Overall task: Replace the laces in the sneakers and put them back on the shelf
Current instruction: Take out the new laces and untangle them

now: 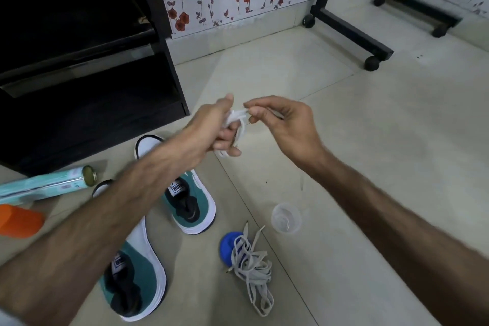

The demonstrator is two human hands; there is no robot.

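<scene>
Left hand [215,127]: fist closed around bundled white lace [236,117], above floor.
Right hand [287,124]: thumb and forefinger pinch one lace strand.
Sneakers [189,202]: two, on tile, below left forearm.
Grey laces [254,264]: loose pile over blue lid [228,243].

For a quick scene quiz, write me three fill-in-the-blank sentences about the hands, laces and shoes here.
1. Both hands hold a bundle of ____ laces.
2. The loose grey laces lie partly over a ____ lid.
3. The two sneakers stand on the ____, not on the shelf.

Missing words: white; blue; floor
</scene>
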